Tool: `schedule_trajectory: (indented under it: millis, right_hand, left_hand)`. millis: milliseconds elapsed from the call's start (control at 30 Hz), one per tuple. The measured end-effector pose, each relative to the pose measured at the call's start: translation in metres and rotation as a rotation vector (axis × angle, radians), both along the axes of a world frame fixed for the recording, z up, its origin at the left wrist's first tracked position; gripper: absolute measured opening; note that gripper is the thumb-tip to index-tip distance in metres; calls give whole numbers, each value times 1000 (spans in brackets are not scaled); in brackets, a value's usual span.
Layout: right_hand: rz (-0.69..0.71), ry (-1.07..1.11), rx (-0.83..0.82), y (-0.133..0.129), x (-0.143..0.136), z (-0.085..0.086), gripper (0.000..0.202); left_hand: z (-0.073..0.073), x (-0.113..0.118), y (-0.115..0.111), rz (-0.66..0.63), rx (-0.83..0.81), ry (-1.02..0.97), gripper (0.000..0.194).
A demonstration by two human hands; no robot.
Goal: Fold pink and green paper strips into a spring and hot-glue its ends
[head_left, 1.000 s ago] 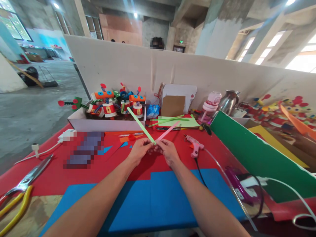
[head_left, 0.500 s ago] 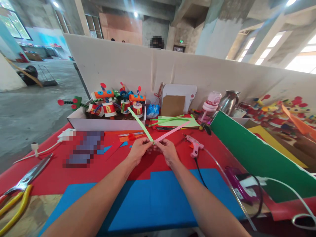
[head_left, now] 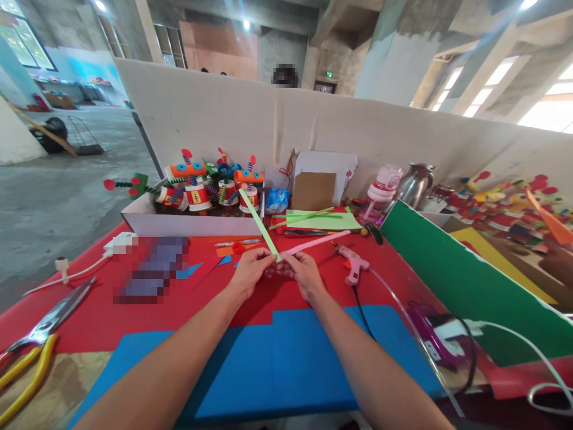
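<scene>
A light green paper strip and a pink paper strip meet end to end in a V above the red table. My left hand pinches the lower end of the green strip, its fingers closed. Right beside it, my right hand has its fingers closed on the pink strip's near end. The fingertips almost touch, and they partly hide the joint of the two strips. To the right of my right hand lies a pink glue gun with a black cord.
A white box of paper-cup figures stands at the back left. Green paper sheets lie behind my hands. Blue sheets cover the front. Large scissors lie left, a green board and purple power strip right.
The pink strip has swung lower and farther right at its free end. The green strip's free end has shifted slightly right and up. Both hands stay nearly in place.
</scene>
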State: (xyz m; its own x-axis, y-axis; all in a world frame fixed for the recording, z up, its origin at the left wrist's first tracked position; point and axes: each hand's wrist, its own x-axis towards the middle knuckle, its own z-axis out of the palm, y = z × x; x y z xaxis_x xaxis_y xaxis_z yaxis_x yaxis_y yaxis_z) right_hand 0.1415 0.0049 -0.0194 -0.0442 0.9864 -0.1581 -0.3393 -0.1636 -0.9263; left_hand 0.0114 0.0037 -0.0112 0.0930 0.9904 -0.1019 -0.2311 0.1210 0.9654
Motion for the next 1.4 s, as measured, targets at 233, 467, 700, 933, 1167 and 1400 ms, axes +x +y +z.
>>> schedule_trajectory:
  millis: [233, 467, 700, 933, 1167, 1400]
  right_hand:
    - [15, 11, 22, 0, 0, 2, 31]
    - [20, -2, 11, 0, 1, 1, 32]
    - [-26, -45, 60, -1, 1, -3, 29]
    - [-23, -1, 86, -1, -2, -3, 29]
    - [59, 85, 41, 4, 4, -4, 31]
    - [64, 99, 6, 1, 2, -2, 34]
  left_hand:
    - [2, 0, 0, 37, -25, -66, 20]
    - [2, 0, 0, 38, -8, -66, 19]
    - [1, 2, -1, 18, -18, -16, 25]
    - [1, 2, 0, 42, 32, 46, 27]
    - [2, 0, 1, 30, 25, 15, 23]
    - [2, 0, 1, 36, 29, 33, 23]
